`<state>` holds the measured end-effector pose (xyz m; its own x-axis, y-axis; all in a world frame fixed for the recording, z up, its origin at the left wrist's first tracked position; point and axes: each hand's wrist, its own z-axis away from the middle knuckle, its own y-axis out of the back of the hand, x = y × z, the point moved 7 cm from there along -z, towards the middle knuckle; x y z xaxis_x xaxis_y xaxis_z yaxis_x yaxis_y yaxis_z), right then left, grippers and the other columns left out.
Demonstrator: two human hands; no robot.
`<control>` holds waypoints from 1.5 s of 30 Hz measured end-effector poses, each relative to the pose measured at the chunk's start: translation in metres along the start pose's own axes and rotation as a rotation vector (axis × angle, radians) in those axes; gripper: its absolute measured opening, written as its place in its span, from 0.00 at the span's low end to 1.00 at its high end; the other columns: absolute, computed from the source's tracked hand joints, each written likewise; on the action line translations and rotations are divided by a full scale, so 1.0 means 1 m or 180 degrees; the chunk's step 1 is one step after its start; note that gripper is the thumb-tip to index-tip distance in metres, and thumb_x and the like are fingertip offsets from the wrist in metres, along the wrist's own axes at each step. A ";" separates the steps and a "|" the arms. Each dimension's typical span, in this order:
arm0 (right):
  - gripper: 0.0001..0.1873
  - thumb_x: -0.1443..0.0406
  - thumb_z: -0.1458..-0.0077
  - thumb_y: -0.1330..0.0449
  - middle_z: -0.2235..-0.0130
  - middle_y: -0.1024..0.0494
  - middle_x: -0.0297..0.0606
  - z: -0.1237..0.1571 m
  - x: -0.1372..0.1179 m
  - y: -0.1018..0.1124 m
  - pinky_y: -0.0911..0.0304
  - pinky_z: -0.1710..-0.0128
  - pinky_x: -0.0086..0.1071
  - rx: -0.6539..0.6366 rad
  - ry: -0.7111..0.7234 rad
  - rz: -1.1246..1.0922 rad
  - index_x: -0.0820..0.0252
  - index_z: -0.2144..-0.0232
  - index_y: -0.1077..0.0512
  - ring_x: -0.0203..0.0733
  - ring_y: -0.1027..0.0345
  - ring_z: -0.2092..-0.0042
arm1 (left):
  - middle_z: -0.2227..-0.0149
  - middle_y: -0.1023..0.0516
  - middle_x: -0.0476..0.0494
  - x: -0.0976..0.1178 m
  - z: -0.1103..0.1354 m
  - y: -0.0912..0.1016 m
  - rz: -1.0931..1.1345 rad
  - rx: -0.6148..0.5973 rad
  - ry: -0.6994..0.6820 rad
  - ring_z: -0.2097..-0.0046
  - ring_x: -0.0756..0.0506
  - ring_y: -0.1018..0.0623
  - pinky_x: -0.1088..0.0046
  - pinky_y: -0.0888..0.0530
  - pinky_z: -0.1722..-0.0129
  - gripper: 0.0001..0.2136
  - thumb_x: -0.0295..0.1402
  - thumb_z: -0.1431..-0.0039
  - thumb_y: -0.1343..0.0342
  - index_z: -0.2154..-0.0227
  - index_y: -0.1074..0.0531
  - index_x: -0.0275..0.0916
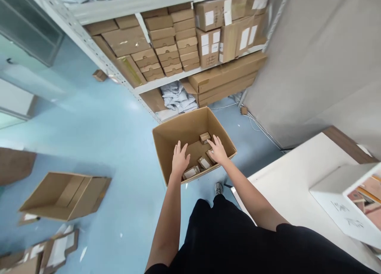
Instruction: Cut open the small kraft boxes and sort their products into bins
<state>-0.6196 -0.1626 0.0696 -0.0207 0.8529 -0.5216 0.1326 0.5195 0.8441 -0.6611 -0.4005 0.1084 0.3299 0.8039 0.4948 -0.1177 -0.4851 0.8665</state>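
A large open cardboard box (181, 127) stands on the floor in front of me. Several small cardboard boxes lie in it: one small box (204, 137) near the far side, and a white-labelled box (204, 162) among others along the near wall. My left hand (180, 159) hovers over the left part of the large box, its fingers spread and nothing in them. Over the right part is my right hand (218, 150), fingers stretched out, nearest to the small boxes there and hiding part of one. It holds nothing that I can see.
Ahead stands a metal shelf (178, 73) stacked with cardboard boxes (166, 40) and grey plastic bags (178, 96). To the right is a white table (285, 182) bearing a white box (336, 202). Another open carton (86, 198) and flattened cardboard (59, 250) lie on the left floor.
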 end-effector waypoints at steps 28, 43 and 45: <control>0.38 0.68 0.39 0.41 0.23 0.55 0.47 -0.145 -0.034 -0.207 0.46 0.29 0.54 -0.1048 -0.0235 0.0239 0.58 0.27 0.40 0.59 0.59 0.24 | 0.22 0.53 0.33 -0.269 -0.039 -0.134 0.0634 -0.0843 0.1651 0.24 0.27 0.46 0.43 0.35 0.30 0.31 0.34 0.38 0.38 0.32 0.35 0.43; 0.40 0.69 0.39 0.39 0.23 0.52 0.51 -0.173 0.094 -0.487 0.46 0.31 0.56 -0.2028 -0.0454 0.0241 0.55 0.27 0.41 0.62 0.56 0.25 | 0.33 0.29 0.29 -0.451 -0.079 -0.383 0.1122 -0.0873 0.2852 0.31 0.36 0.30 0.56 0.34 0.31 0.34 0.31 0.43 0.35 0.33 0.35 0.38; 0.40 0.69 0.39 0.40 0.23 0.55 0.51 -0.166 0.114 -0.520 0.45 0.31 0.56 -0.2114 -0.0448 0.0219 0.55 0.27 0.41 0.63 0.57 0.25 | 0.34 0.28 0.28 -0.480 -0.080 -0.418 0.1030 -0.0979 0.2913 0.32 0.36 0.28 0.58 0.31 0.33 0.34 0.29 0.41 0.36 0.32 0.36 0.36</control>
<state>-0.8555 -0.3270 -0.4085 0.1010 0.8937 -0.4372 -0.5082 0.4242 0.7496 -0.8446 -0.5561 -0.4861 -0.5886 0.6670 0.4568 -0.3524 -0.7202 0.5976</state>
